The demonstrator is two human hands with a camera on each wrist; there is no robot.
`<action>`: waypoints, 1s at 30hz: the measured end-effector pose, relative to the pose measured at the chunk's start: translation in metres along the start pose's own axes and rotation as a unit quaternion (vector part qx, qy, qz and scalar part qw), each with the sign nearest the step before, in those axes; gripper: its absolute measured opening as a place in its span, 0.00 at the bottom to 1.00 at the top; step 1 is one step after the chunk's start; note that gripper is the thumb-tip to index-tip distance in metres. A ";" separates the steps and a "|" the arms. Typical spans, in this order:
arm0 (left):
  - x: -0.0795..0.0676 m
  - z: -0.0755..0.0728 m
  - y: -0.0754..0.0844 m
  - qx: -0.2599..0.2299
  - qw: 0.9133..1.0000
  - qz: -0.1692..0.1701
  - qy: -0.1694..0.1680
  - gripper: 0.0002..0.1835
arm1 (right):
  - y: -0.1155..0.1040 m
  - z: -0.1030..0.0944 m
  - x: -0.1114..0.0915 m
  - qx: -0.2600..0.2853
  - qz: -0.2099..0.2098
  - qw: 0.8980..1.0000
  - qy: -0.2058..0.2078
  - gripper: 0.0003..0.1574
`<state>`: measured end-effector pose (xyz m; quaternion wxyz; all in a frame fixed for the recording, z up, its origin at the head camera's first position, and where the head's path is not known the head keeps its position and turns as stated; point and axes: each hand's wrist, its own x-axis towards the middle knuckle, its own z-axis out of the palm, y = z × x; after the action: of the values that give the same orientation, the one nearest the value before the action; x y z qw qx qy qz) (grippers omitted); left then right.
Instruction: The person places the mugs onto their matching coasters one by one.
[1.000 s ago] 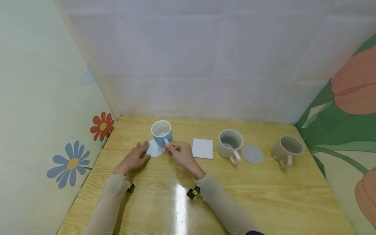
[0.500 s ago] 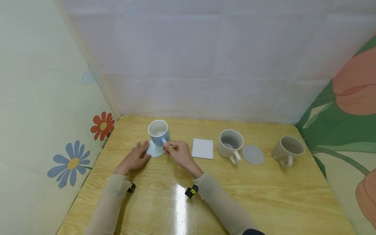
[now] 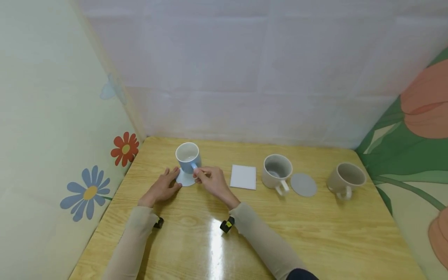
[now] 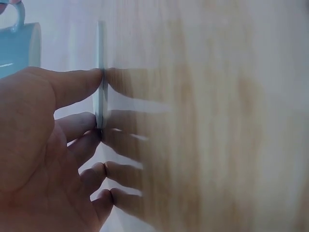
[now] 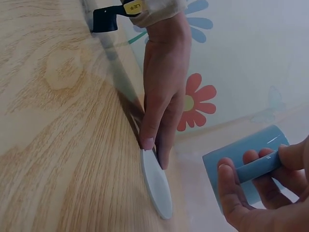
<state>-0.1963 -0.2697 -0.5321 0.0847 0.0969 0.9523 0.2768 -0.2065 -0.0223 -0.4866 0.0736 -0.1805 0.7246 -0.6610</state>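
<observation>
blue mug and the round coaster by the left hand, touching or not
Apart: the right wrist view shows a clear gap between the blue mug and the coaster.
</observation>
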 end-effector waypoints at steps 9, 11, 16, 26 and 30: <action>0.002 -0.001 -0.001 -0.016 1.000 0.006 0.004 0.37 | 0.005 0.002 0.005 0.002 -0.020 1.000 -0.017 0.15; 0.002 0.000 -0.002 -0.018 1.000 0.009 0.006 0.38 | 0.005 0.003 0.006 0.001 -0.024 1.000 -0.018 0.15; 0.001 0.003 -0.005 -0.018 1.000 0.016 0.011 0.37 | 0.008 0.004 0.004 -0.002 -0.026 0.999 -0.030 0.16; 0.000 0.003 -0.006 -0.012 1.000 0.018 0.016 0.37 | 0.016 0.007 0.003 0.000 -0.027 0.999 -0.037 0.15; 0.001 0.002 -0.003 -0.013 1.000 0.022 0.016 0.37 | 0.017 0.007 0.004 -0.002 -0.021 0.999 -0.034 0.15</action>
<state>-0.1968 -0.2711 -0.5358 0.0647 0.1123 0.9476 0.2920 -0.2102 -0.0291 -0.5034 0.0838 -0.2186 0.7190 -0.6543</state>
